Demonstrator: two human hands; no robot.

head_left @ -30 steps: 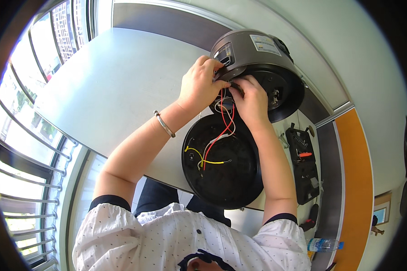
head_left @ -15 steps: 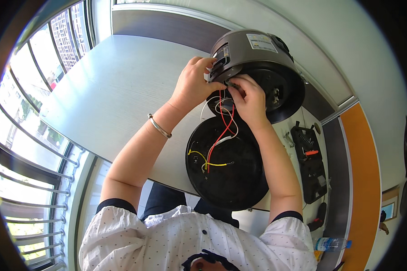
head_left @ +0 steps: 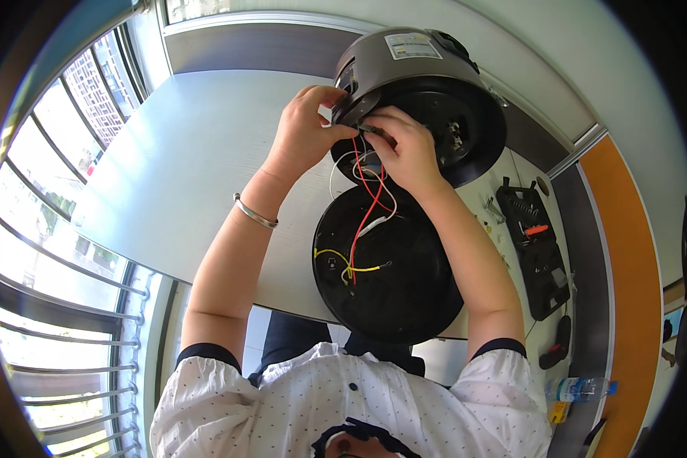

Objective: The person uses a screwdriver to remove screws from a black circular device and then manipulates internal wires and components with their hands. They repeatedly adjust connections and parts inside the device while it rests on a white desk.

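A grey-brown rice cooker lies on its side at the table's far edge, its black underside facing me. My left hand is closed on the cooker's near left edge, fingers on the side panel and thumb by the wires. Close beside it, my right hand pinches a small dark part at the wires' upper end; its exact kind is mostly hidden. Red wires and white wires hang down from there to a round black base cover. Yellow wires lie on the cover.
To the right an opened black tool case holds bits and an orange-red tool. Small metal pieces lie beside it. A plastic bottle is at the lower right. The pale table meets a barred window on the left.
The whole view has shifted a little, with the cooker now higher and farther left in it. Both hands keep their places at the cooker's edge and the wires.
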